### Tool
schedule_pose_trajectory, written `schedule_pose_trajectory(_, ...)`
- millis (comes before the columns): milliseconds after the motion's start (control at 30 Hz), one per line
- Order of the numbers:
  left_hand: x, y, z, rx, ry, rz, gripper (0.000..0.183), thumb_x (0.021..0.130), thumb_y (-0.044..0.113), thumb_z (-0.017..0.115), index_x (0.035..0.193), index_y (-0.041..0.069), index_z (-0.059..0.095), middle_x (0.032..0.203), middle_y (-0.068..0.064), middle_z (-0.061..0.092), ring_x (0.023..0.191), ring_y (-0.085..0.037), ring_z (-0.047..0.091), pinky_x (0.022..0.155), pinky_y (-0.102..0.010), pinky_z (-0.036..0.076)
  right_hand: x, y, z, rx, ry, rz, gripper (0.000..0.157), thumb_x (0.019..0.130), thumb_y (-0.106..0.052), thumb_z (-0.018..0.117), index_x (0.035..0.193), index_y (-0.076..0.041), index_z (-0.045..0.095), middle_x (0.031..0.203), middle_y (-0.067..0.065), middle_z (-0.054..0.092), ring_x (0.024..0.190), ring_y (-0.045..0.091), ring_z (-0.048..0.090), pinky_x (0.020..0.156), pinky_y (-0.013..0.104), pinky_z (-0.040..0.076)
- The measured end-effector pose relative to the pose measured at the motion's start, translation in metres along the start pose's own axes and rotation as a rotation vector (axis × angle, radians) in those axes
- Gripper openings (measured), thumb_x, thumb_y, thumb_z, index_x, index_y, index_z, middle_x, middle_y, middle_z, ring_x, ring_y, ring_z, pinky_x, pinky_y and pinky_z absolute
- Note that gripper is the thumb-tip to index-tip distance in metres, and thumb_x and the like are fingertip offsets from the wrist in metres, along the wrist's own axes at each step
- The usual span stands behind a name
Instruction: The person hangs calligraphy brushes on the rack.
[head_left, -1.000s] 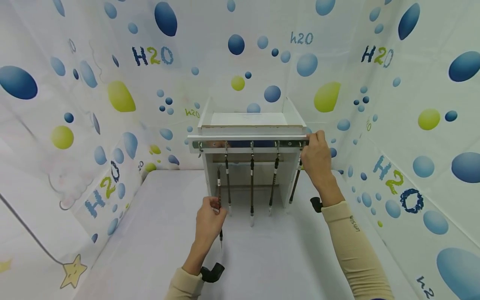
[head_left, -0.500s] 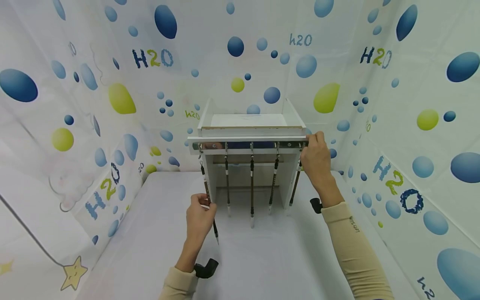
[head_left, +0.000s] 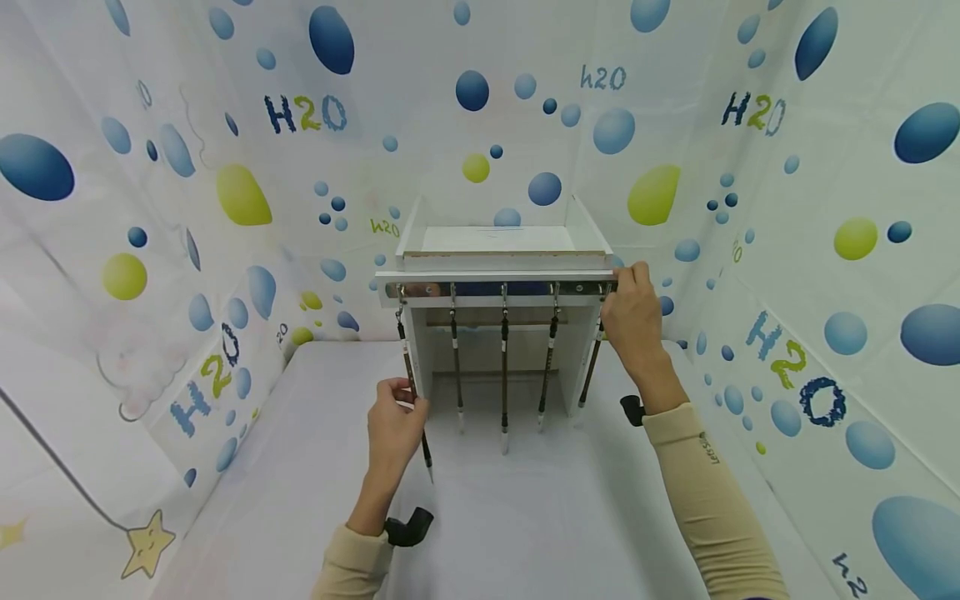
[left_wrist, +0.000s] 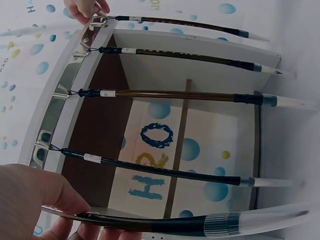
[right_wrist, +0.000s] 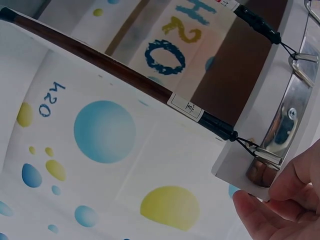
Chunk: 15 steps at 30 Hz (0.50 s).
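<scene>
My left hand (head_left: 393, 425) pinches a dark calligraphy brush (head_left: 407, 358) by its handle, tilted, white tip downward. In the head view its top end is right at the leftmost hook (head_left: 401, 292) of the white hook rail (head_left: 487, 276); in the left wrist view my thumb and fingers hide that end. My right hand (head_left: 633, 317) holds the rail's right end between thumb and fingers, plain in the right wrist view. Several other brushes hang by cord loops from the rail's hooks, among them a middle brush (head_left: 505, 367) and a rightmost brush (right_wrist: 100, 60).
Behind the rail is a white wooden stand (head_left: 570, 350) with an open tray top (head_left: 495, 239). It rests on a white table (head_left: 525, 525). Walls printed with blue and green dots (head_left: 472, 89) enclose the table at the back and sides.
My left hand has moved left and slightly up with the brush, bringing the brush's top from inside the stand's left side to the leftmost hook. My right hand stays on the rail.
</scene>
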<state>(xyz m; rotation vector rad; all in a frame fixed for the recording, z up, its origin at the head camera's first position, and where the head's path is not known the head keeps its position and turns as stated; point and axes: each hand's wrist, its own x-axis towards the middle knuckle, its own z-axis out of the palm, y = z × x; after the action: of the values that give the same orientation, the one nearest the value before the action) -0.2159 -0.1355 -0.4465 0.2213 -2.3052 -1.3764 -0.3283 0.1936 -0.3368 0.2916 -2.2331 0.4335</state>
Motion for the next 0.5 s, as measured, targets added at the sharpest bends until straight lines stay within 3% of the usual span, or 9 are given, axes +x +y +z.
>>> schedule_pose_trajectory(500, 0.004, 0.0035, -0.0039, -0.007, 0.043, 0.005, 0.037, 0.086, 0.013, 0.061, 0.121, 0.003, 0.055, 0.097, -0.012, 0.068, 0.072, -0.021, 0.065, 0.056, -0.026, 0.047, 0.0001, -0.0007, -0.0006, 0.031, 0.01, 0.011, 0.035, 0.088, 0.011, 0.047, 0.12, 0.02, 0.059, 0.104, 0.029, 0.053, 0.084, 0.036, 0.059, 0.079, 0.045, 0.059)
